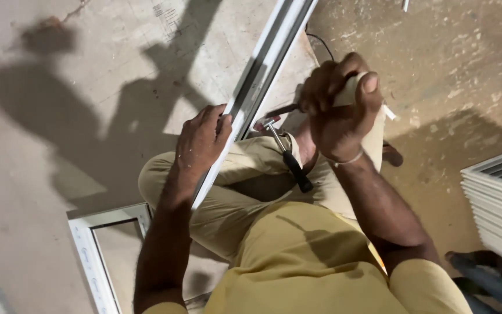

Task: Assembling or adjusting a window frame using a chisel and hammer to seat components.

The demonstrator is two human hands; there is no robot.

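Two hands work the white frame rail (251, 87): my right hand (341, 110) has its fingers (326, 87) clamped around a pale tool handle (350, 90), its dark tip against the rail, while my left hand (201, 142) has its fingers closed over the rail's edge above my knee. I judge the tip should stay square to the rail, the left hand pinning it against slipping. Below, a hammer (289, 157) lies on my lap, and a white frame corner (97, 244) rests on the concrete floor (42, 174).
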